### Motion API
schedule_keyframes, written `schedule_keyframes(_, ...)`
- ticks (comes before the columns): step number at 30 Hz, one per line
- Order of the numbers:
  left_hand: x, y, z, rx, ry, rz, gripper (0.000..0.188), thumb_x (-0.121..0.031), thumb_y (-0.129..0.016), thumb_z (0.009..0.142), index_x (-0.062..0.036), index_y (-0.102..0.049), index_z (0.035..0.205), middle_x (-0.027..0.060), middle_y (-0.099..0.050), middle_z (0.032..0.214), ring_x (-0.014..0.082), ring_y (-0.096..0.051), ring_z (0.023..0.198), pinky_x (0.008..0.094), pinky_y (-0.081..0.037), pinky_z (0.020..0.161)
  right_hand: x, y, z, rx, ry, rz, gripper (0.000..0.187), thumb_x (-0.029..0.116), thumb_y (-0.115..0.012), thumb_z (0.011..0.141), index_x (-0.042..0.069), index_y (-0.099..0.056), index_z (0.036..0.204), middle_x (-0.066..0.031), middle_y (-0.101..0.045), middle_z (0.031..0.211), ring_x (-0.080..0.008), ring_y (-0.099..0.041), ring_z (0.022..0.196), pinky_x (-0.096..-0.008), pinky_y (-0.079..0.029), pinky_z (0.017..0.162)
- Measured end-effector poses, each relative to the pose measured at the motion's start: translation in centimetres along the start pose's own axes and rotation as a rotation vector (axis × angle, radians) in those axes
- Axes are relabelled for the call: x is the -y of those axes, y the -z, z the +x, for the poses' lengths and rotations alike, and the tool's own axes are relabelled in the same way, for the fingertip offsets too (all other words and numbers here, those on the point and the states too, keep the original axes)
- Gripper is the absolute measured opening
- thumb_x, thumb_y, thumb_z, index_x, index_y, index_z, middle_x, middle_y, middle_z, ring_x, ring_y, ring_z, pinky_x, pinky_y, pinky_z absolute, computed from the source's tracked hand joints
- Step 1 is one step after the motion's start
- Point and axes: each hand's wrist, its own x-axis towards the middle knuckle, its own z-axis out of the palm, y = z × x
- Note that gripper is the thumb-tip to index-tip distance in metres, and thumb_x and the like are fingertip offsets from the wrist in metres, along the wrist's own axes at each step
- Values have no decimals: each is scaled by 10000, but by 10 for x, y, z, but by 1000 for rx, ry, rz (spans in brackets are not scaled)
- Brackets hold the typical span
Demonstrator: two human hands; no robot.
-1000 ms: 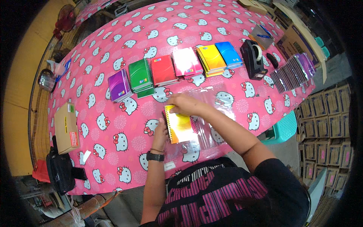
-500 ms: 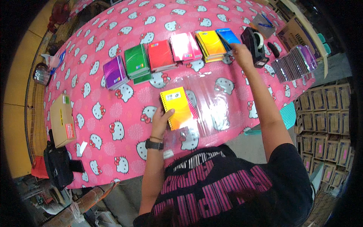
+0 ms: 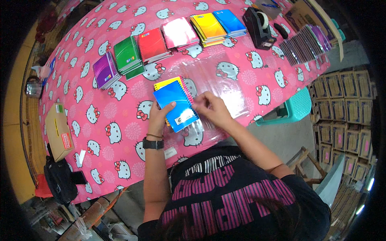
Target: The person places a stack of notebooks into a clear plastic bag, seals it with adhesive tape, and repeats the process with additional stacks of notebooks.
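Observation:
A blue spiral notebook (image 3: pixel 177 102) lies tilted on top of a yellow spiral notebook (image 3: pixel 164 83), whose top edge shows. Pink spiral binding (image 3: pixel 188 89) sticks out along the stack's right side. My left hand (image 3: pixel 158 118) grips the stack from the left, its thumb pressed on the blue cover. Beside the blue notebook's right edge is my right hand (image 3: pixel 215 109), fingers bent and apart, with nothing visible between them; whether they touch the binding I cannot tell. Beneath and to the right spreads a clear plastic sheet or bag (image 3: pixel 231 90).
Behind stand piles of purple (image 3: pixel 105 71), green (image 3: pixel 127 54), red (image 3: pixel 152 44), pink (image 3: pixel 179 33), yellow (image 3: pixel 208 27) and blue (image 3: pixel 228 22) notebooks. A black tape dispenser (image 3: pixel 257 30) and bundled notebooks (image 3: pixel 303 46) sit at right. A cardboard box (image 3: pixel 58 130) lies left.
My right hand has come back from the far blue pile toward the stack. A blue notebook now covers the yellow one, with my left thumb on it. The view has shifted.

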Motion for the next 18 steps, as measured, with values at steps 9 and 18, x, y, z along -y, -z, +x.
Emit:
schedule_keyframes(9, -4, -5, -11, -100, 13, -52, 460, -122, -708, 761, -2, -464, 1131, 91, -583, 1029, 172, -583, 911, 298, -483, 803, -87, 57, 6, -132, 231, -998, 636, 532, -430, 868, 214, -314, 1406, -40, -220, 1492, -301, -201, 1364, -575, -176, 1058)
schedule_keyframes(18, -16, -21, -56, -86, -229, 22, 849, 36, -771, 610, -59, -289, 1302, 117, -480, 1198, 218, -522, 1071, 357, -441, 955, 3, 44, 5, 146, 367, 92, 1039, 274, -815, 590, 63, -228, 1422, -197, -294, 1429, -324, -247, 1344, -403, -201, 1099)
